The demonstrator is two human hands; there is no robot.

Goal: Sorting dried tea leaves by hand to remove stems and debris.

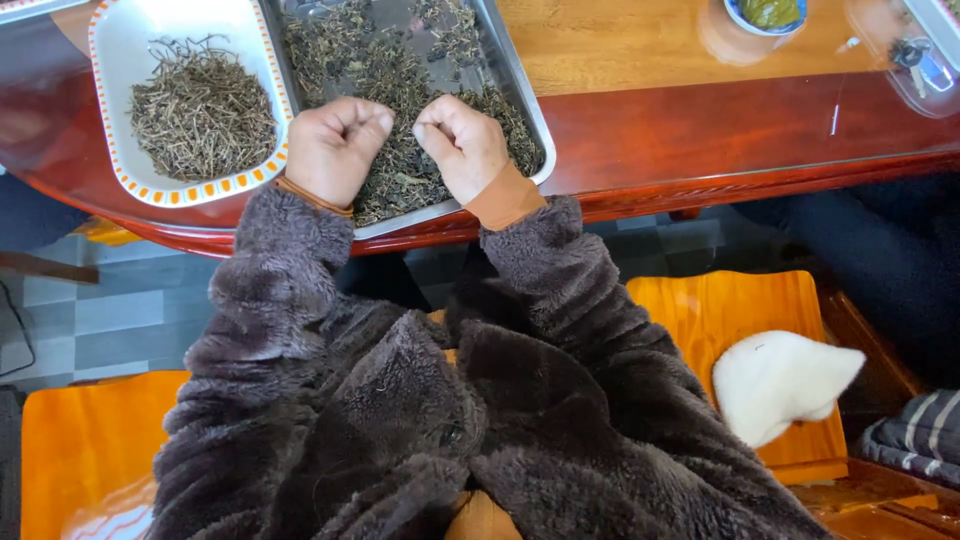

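Reference landmark: the metal tray (520, 95) on the red-brown table (720, 130).

Left of the tray, touching its left wall, stands a white dish with an orange-patterned rim (110, 30). It holds a heap of thin dry stems (200, 110).

In the tray lies a spread of dark dried tea leaves (390, 60), thickest toward the near edge.

The left hand (335, 145) rests over the tray's near-left part, on the leaves. Its fingers are curled together in a loose fist, thumb against the forefinger; whether anything is pinched between them cannot be told.

The right hand (462, 145) rests just beside it, over the tray's near-middle, on the leaves. Its fingers are likewise curled in, thumb tip pressed to the forefinger; any leaf held there is too small to tell.

Both wrists show orange cuffs under dark fleece sleeves (560, 290).

Right of the tray, well apart at the table's far edge, stands a small bowl with green contents (768, 12).

Below the tray, to the right, a white fluffy object (780, 385) lies on an orange wooden seat (720, 310).
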